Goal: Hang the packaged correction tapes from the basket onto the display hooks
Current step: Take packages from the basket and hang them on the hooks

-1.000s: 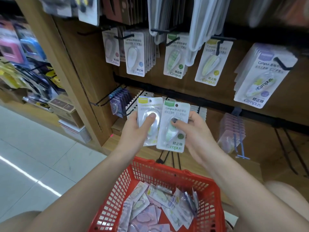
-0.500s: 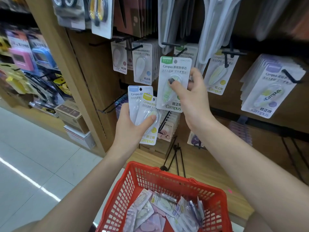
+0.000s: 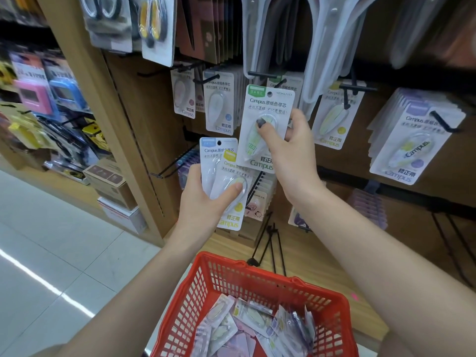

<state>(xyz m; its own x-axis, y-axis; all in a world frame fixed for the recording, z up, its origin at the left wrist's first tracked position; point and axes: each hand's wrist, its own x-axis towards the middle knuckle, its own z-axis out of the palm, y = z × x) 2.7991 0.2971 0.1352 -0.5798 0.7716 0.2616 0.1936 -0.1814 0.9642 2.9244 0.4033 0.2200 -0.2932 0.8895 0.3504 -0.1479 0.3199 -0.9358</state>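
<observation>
Fingers (image 3: 265,130) of the right hand (image 3: 291,148) pinch a green-tabbed pack (image 3: 266,117) marked "Campus", raised before the wooden display wall's black hooks (image 3: 260,74). Two packs (image 3: 221,173), blue- and yellow-tabbed, are gripped by the left hand (image 3: 203,202). More packs lie in the red basket (image 3: 231,276) below, beside a pale tiled floor (image 3: 51,253).

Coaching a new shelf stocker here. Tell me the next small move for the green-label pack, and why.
Probably lift the green-label pack, which the right hand pinches, so its punched hole meets the hook just above, where matching green-label stock seems to hang. The left hand holds two more.
</observation>
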